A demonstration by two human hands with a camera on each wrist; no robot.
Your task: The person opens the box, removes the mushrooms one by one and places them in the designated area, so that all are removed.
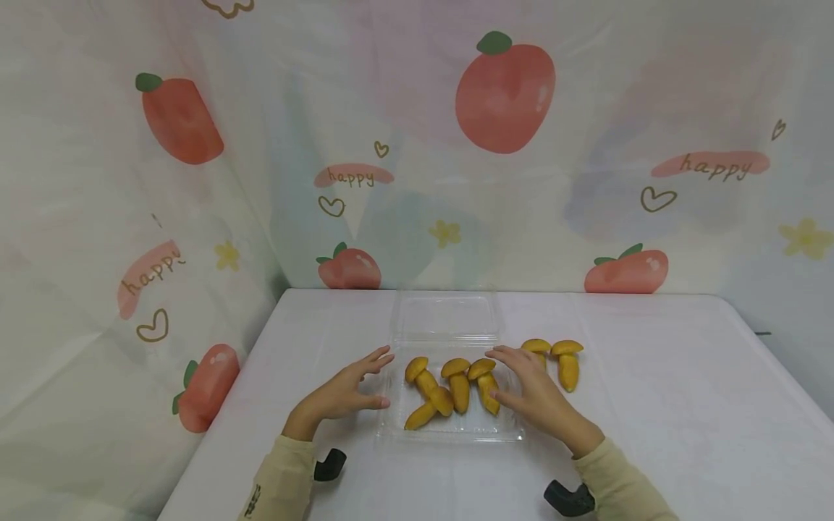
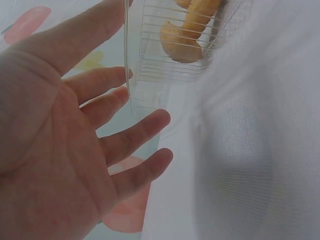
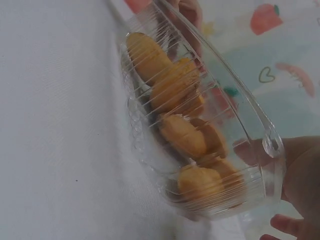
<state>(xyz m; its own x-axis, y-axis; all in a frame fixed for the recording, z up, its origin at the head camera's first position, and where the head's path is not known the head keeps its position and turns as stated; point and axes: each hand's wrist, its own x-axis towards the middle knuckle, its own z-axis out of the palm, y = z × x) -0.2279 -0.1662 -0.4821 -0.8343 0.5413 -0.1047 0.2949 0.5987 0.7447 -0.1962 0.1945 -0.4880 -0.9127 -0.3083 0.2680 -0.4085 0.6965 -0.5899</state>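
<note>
Your right hand [image 3: 305, 175], thumb apart from the fingers, lies at a clear container's [image 3: 272, 143] corner; contact cannot be judged. Behind the ribbed wall you see yellow mushrooms [image 3: 184, 136] in a row. Your left hand [image 3: 191, 17] appears beyond, white table [image 3: 60, 120] at left, printed backdrop [image 3: 267, 47] behind.

The white-covered table [image 1: 677, 383] carried a clear plastic container [image 1: 462, 428], its opened lid [image 1: 446, 316] extending toward the far edge. Two yellow-brown mushrooms [image 1: 569, 370] lay directly on the surface, on the container's side facing the right edge.
</note>
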